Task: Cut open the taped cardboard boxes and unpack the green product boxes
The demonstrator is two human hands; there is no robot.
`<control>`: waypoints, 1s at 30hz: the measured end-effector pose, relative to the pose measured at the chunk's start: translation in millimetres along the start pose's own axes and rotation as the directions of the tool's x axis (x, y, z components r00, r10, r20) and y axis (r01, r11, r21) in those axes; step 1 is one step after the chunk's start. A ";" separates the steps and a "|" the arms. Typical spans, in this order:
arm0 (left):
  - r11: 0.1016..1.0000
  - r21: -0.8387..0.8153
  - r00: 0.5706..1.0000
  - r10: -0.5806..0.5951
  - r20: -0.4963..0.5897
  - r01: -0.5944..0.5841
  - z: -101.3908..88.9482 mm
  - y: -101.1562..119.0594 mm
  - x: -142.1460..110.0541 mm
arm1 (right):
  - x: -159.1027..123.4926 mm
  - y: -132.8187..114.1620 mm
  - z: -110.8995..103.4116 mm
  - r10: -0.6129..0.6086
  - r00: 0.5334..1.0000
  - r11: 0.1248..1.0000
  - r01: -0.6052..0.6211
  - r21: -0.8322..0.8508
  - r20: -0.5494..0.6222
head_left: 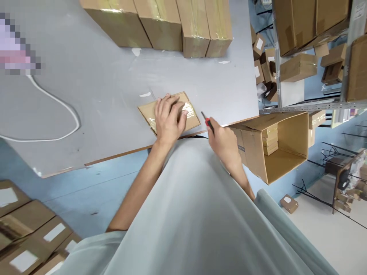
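A flat, thin cardboard box point(190, 114) with shiny clear tape at both ends lies near the front edge of the grey table point(114, 88). My left hand point(169, 116) rests on top of it, fingers spread and pressing down, hiding its middle. Just right of the box, my right hand point(225, 141) is closed round a small tool point(208, 121) with a red-and-black handle and a thin metal tip. Whether that tip is a blade or a screwdriver shaft, I cannot tell. The tip points up and left, apart from the box.
Several taped cartons point(160, 30) stand along the table's far side. A white cable point(69, 107) curves across the left. Beside the table's right end is a large open carton point(286, 152) with small boxes inside. Shelving point(312, 107) holds more cartons; others are stacked point(31, 229) at lower left.
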State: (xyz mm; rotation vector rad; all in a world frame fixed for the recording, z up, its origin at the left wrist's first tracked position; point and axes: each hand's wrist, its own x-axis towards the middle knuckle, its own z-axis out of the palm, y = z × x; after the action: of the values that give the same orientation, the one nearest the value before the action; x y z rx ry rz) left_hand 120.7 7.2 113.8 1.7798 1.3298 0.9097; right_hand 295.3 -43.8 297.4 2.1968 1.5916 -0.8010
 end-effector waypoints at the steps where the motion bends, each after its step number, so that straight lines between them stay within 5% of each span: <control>1: 1.000 0.009 1.000 0.003 -0.013 -0.003 -5.1 -3.4 -4.2 | 7.6 10.6 6.9 0.000 0.998 0.998 0.004 0.067 -0.056; 4: 0.999 0.051 0.998 0.004 -0.059 -0.001 -25.1 -17.6 -20.5 | 63.5 39.1 46.5 -0.050 0.986 0.931 0.102 0.350 -0.157; 8: 0.992 0.118 0.992 -0.021 -0.123 0.035 -61.0 -43.5 -49.6 | 150.3 39.2 111.9 -0.074 0.997 0.794 0.058 0.605 0.002; 13: 0.985 0.145 0.968 -0.052 -0.246 0.090 -98.5 -61.0 -90.9 | 173.8 4.1 147.4 -0.138 0.989 0.688 0.062 0.723 0.047; 17: 0.985 0.097 0.937 -0.106 -0.332 0.145 -98.3 -50.8 -106.7 | 160.6 8.0 142.3 -0.177 0.982 0.660 0.166 0.733 -0.063; 21: 0.984 -0.048 0.929 -0.175 -0.327 0.169 -70.8 -43.5 -95.3 | 151.4 44.1 121.9 -0.157 0.967 0.743 0.250 0.620 -0.202; 26: 0.914 -0.320 0.929 -0.319 -0.185 0.250 -21.4 -64.9 -76.6 | 151.8 81.2 90.0 -0.140 0.932 0.868 0.278 0.411 -0.335; 30: 0.834 -0.449 0.915 -0.395 -0.080 0.321 0.3 -82.8 -75.0 | 150.2 83.2 61.9 -0.208 0.918 0.929 0.294 0.224 -0.339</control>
State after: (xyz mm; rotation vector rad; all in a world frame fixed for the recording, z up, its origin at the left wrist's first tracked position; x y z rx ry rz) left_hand 66.8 -48.6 33.4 1.0871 1.3814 1.0567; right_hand 391.6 9.4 151.8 2.4360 2.0636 -0.8172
